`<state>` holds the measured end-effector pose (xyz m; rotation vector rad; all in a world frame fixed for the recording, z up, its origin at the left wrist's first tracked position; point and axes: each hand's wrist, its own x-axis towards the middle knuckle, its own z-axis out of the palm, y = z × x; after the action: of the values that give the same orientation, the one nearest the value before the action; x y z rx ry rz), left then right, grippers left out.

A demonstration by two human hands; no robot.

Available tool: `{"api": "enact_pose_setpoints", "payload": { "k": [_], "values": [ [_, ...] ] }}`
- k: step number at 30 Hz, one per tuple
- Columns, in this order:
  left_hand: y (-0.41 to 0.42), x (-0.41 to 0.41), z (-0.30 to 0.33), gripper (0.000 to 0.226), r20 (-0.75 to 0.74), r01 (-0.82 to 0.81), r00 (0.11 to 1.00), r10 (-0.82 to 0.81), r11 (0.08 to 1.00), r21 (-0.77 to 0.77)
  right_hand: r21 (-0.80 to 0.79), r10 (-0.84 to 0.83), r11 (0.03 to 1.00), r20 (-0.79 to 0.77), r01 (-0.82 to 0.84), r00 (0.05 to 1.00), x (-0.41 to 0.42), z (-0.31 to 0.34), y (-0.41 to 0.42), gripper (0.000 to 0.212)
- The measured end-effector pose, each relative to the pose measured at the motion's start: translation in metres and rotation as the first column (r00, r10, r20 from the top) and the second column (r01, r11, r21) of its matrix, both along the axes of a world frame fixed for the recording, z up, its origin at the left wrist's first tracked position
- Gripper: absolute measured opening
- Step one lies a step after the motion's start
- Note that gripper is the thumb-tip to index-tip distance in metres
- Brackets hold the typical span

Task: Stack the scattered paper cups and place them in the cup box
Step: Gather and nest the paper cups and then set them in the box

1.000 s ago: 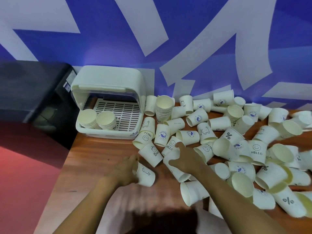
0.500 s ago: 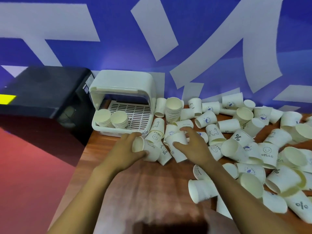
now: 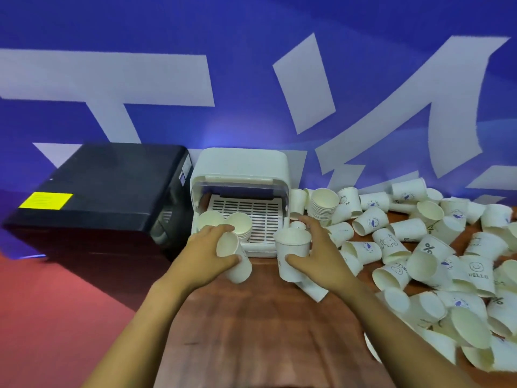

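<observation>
Cups (image 3: 294,254) partly hidden behind right hand (image 3: 321,254)

We counted two hands (image 3: 212,253), each gripping one paper cup (image 3: 233,254); two cup stacks (image 3: 237,224) in one cup box (image 3: 240,166); one stack (image 3: 324,203) outside; dozens of loose cups (image 3: 425,264), too many to tally; one black machine (image 3: 106,191).

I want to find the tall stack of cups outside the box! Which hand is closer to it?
The right hand. It holds a cup just below and left of the tall stack of cups. The left hand holds another cup farther left, in front of the cup box.
</observation>
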<state>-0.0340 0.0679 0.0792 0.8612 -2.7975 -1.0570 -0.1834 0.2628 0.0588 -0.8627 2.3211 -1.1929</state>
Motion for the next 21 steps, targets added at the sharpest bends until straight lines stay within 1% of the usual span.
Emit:
{"api": "enact_pose_setpoints", "payload": {
  "k": [3, 7, 11, 15, 18, 21],
  "values": [
    [-0.026, 0.009, 0.002, 0.064, -0.012, -0.011, 1.0, 0.011, 1.0, -0.025, 0.067, 0.004, 0.998, -0.013, -0.003, 1.0, 0.017, 0.002, -0.022, 0.089],
    [-0.058, 0.019, 0.005, 0.064, -0.05, 0.019, 0.999, -0.02, 1.0, -0.016, 0.15, 0.012, 0.989, -0.059, -0.003, 0.998, 0.027, 0.004, -0.05, 0.086],
    [-0.084, 0.023, 0.009, 0.064, -0.106, 0.034, 0.994, -0.036, 0.999, -0.022, 0.149, -0.023, 0.988, -0.088, 0.036, 0.996, 0.037, 0.007, -0.075, 0.079],
    [-0.1, 0.016, 0.01, 0.065, -0.127, 0.048, 0.991, -0.05, 0.999, -0.021, 0.162, -0.032, 0.985, -0.128, 0.052, 0.991, 0.038, 0.008, -0.096, 0.081],
    [-0.107, 0.004, 0.012, 0.064, -0.125, 0.026, 0.992, -0.028, 0.999, -0.025, 0.15, -0.045, 0.986, -0.154, 0.069, 0.987, 0.03, 0.012, -0.107, 0.078],
    [-0.106, -0.004, 0.009, 0.064, -0.101, 0.029, 0.994, -0.031, 0.999, -0.029, 0.123, -0.065, 0.989, -0.134, 0.082, 0.989, 0.021, 0.013, -0.113, 0.076]
  ]
}}
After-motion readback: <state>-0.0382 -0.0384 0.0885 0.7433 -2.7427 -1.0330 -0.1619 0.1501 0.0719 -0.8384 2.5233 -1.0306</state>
